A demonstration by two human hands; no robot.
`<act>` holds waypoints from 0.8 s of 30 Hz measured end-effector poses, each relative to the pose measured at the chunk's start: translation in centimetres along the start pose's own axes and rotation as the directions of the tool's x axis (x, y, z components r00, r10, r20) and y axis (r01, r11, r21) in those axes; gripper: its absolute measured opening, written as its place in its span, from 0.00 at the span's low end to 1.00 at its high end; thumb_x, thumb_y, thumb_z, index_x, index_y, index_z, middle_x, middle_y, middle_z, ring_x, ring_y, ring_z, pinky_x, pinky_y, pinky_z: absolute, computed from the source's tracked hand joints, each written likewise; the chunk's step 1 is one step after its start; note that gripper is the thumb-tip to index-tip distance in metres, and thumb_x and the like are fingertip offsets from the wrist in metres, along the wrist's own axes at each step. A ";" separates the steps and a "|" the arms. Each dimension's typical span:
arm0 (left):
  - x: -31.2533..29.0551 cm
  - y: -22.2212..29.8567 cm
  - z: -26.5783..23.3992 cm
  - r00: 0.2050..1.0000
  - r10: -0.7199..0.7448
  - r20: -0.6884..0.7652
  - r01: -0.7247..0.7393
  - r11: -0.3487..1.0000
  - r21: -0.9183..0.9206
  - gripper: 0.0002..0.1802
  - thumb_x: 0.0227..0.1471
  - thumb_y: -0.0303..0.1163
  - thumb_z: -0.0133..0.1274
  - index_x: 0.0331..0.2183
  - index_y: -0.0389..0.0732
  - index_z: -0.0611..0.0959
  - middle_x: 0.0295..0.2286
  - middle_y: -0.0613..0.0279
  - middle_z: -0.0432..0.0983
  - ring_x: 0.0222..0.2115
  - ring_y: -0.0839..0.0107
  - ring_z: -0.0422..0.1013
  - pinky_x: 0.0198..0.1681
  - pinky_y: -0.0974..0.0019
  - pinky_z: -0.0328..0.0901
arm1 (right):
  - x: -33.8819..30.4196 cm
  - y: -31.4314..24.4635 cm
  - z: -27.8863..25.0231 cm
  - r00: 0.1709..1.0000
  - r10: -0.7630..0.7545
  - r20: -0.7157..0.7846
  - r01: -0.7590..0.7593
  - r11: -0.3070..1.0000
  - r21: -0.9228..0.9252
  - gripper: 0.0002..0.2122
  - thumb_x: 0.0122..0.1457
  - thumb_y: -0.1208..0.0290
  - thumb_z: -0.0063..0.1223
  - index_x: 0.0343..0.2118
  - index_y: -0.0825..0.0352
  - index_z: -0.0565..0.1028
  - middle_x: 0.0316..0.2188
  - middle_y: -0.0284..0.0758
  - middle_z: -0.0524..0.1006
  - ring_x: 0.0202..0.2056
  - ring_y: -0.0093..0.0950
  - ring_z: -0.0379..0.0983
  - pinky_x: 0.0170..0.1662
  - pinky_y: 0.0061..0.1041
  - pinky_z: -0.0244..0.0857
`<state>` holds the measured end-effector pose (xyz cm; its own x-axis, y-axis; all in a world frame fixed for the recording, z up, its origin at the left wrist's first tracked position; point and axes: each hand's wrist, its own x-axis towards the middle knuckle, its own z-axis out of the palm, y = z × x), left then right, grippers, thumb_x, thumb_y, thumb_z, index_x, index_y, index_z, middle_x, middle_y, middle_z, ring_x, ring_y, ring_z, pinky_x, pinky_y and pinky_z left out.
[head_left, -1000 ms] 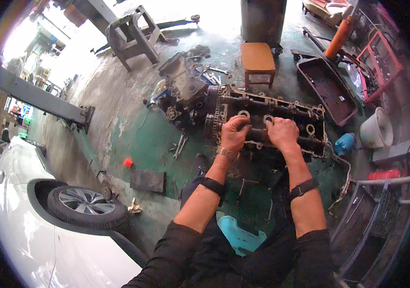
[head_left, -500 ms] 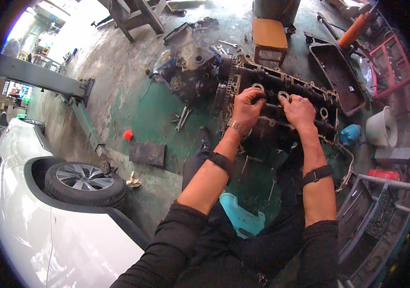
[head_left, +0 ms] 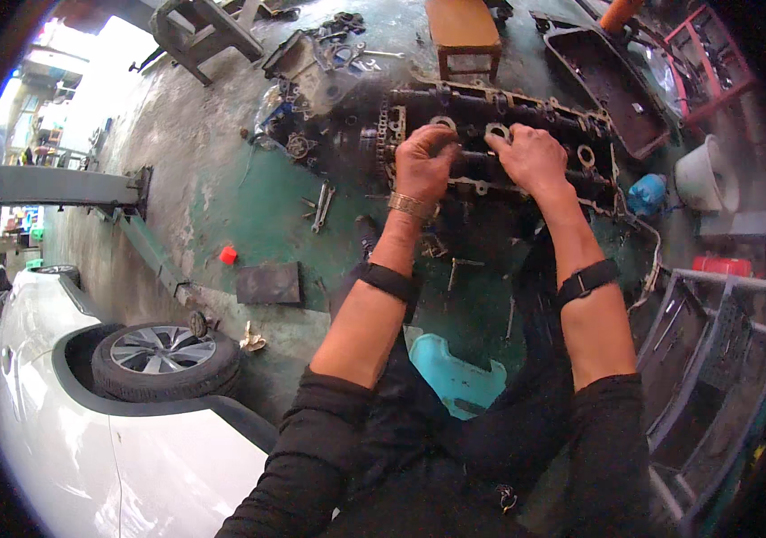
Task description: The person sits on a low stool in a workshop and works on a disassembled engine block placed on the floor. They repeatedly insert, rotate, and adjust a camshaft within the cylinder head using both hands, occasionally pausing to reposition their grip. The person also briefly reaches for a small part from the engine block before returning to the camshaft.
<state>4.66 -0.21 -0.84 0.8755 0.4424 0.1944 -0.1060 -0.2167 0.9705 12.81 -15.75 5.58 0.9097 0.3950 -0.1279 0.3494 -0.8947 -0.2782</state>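
A dark, oily engine cylinder head (head_left: 571, 117) with a pale rim lies lengthwise across the floor in front of me. A timing chain (head_left: 383, 134) shows at its left end. My left hand (head_left: 425, 163) is closed in a pinch over its left part, beside a light metal ring (head_left: 442, 122). My right hand (head_left: 534, 160) has curled fingers at the middle ring (head_left: 497, 132), thumb tip close to it. What lies between the fingers of either hand is too small to make out. A third ring (head_left: 587, 157) sits to the right, untouched.
Engine parts (head_left: 311, 90) and wrenches (head_left: 322, 206) lie to the left. Behind the cylinder head stand a wooden stool (head_left: 464, 34) and a long black pan (head_left: 612, 94). A white bucket (head_left: 704, 179) and a metal rack (head_left: 706, 377) are right; a white car (head_left: 60, 377) is left.
My view has shifted, so the cylinder head appears higher and further left. Both hands stay over the same two rings, with slight finger movement.
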 end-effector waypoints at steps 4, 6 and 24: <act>0.0 -0.4 0.1 0.998 0.063 -0.010 -0.063 0.995 -0.081 0.11 0.44 0.18 0.57 0.34 0.35 0.81 0.35 0.64 0.78 0.37 0.76 0.72 0.42 0.73 0.66 | 0.3 0.0 0.3 1.000 -0.006 -0.005 0.006 1.000 0.006 0.17 0.53 0.54 0.51 0.34 0.65 0.76 0.32 0.46 0.78 0.37 0.45 0.74 0.41 0.41 0.67; -0.1 -0.5 0.0 0.997 0.074 -0.004 -0.074 0.997 0.019 0.11 0.44 0.18 0.58 0.35 0.35 0.81 0.36 0.63 0.78 0.37 0.76 0.72 0.42 0.72 0.66 | 0.3 0.0 0.7 0.999 -0.017 -0.051 0.016 1.000 -0.007 0.17 0.54 0.53 0.48 0.33 0.65 0.77 0.32 0.46 0.78 0.37 0.45 0.74 0.41 0.41 0.68; -0.1 0.4 0.0 1.000 0.010 -0.019 -0.012 0.998 -0.061 0.08 0.43 0.18 0.56 0.31 0.33 0.81 0.34 0.58 0.76 0.36 0.69 0.73 0.41 0.69 0.66 | 0.2 0.1 0.4 0.996 -0.015 -0.084 0.017 1.000 0.017 0.18 0.54 0.52 0.47 0.29 0.65 0.79 0.30 0.46 0.78 0.35 0.46 0.74 0.39 0.43 0.68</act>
<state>4.53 -0.36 -0.48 0.8652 0.4566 0.2072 -0.1447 -0.1682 0.9751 12.91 -15.70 5.17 0.9198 0.3899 -0.0435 0.3608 -0.8842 -0.2965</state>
